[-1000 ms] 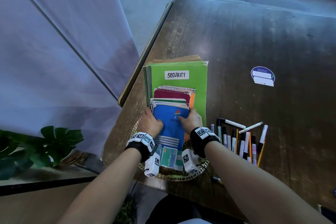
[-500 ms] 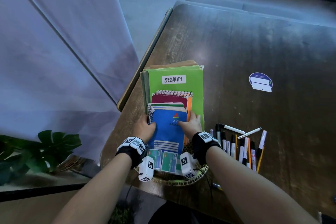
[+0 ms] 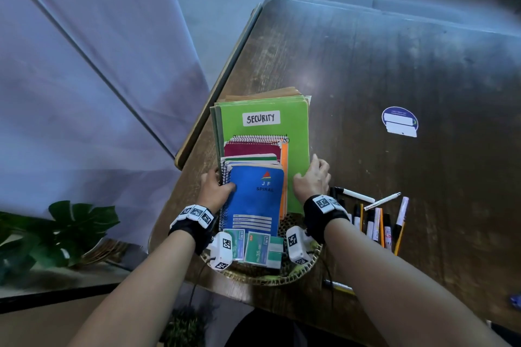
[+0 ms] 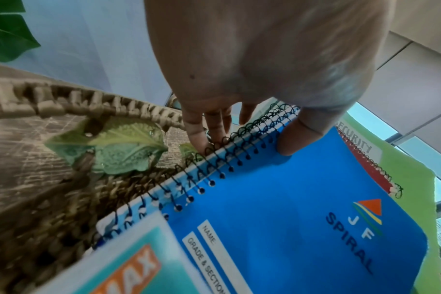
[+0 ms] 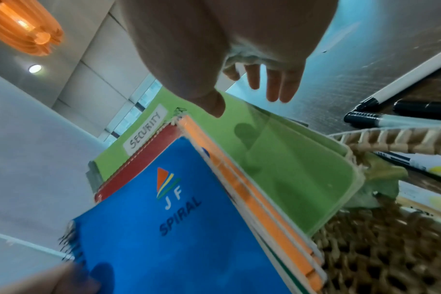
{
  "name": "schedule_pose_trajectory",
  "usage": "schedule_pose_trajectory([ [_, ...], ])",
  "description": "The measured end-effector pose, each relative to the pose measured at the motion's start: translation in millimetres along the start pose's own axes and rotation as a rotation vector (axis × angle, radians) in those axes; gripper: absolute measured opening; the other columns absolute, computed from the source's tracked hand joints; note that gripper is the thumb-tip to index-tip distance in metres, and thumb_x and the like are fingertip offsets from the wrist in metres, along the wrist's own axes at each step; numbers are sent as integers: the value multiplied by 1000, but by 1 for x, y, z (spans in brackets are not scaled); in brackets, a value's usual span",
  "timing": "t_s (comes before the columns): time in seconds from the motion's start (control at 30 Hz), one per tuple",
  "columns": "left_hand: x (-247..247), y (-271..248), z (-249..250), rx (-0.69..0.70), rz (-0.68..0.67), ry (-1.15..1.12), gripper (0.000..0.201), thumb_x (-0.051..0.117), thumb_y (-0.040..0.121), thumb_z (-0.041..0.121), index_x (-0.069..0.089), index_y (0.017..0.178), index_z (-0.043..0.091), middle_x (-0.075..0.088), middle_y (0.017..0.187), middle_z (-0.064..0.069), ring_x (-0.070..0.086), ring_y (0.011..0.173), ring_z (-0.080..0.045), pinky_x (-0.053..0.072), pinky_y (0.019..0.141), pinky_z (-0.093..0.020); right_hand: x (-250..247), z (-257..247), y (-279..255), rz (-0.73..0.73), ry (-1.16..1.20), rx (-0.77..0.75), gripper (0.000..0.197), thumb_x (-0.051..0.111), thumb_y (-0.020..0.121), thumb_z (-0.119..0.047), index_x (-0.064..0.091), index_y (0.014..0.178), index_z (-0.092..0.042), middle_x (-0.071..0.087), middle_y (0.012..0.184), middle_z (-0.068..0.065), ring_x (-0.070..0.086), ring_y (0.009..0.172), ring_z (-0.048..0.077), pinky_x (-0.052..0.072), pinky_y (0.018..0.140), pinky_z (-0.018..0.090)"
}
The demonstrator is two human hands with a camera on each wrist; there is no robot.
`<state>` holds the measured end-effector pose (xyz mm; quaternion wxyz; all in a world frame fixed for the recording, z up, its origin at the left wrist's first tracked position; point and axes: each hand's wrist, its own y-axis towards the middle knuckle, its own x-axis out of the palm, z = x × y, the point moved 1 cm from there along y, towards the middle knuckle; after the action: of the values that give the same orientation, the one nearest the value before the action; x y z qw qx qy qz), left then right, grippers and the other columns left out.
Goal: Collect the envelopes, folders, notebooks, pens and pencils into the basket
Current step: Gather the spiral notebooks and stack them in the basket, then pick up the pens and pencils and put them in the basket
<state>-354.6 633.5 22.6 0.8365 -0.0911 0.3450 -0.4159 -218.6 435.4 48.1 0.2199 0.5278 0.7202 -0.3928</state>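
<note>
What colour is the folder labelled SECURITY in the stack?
The SECURITY folder is light green, with a white label; it shows best in the head view.

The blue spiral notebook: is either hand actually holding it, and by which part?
The left hand grips the blue spiral notebook at its wire-bound edge, thumb on the cover and fingers down beside the coils. The right hand is open above the green folder, holding nothing.

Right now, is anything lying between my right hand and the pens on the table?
Nothing visible does. The right hand hovers open at the green folder's right edge, and the pens lie on bare table just right of that wrist. The basket rim sits beside them, not between.
</note>
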Motion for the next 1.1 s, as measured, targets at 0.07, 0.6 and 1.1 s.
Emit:
schedule_pose_trajectory([
  [0.07, 0, -1, 0, 10, -18, -52, 67, 69, 81, 17, 41, 142, 17, 47, 122, -5, 55, 104, -23, 48, 93, -38, -6, 1, 6, -57, 68, -13, 65, 51, 99, -16, 21, 157, -19, 36, 152, 7, 42, 133, 27, 37, 110, 41],
  [0.6, 16, 1, 1, 69, 45, -172, 48, 66, 86, 7, 46, 129, 13, 56, 118, -5, 56, 107, -23, 44, 90, -34, -2, 48, 2, -56, -3, 138, 18, 53, 101, -21, 59, 111, -8, 67, 105, 18, 62, 84, 31, 46, 65, 31],
  [1.1, 22, -21, 51, 494, 306, 329, 65, 65, 74, 8, 45, 136, 8, 42, 134, -13, 41, 125, -28, 38, 106, -42, -18, 45, -8, -248, 63, 112, 47, 53, 99, -27, 41, 143, -14, 58, 134, 11, 60, 114, 27, 45, 79, 28],
])
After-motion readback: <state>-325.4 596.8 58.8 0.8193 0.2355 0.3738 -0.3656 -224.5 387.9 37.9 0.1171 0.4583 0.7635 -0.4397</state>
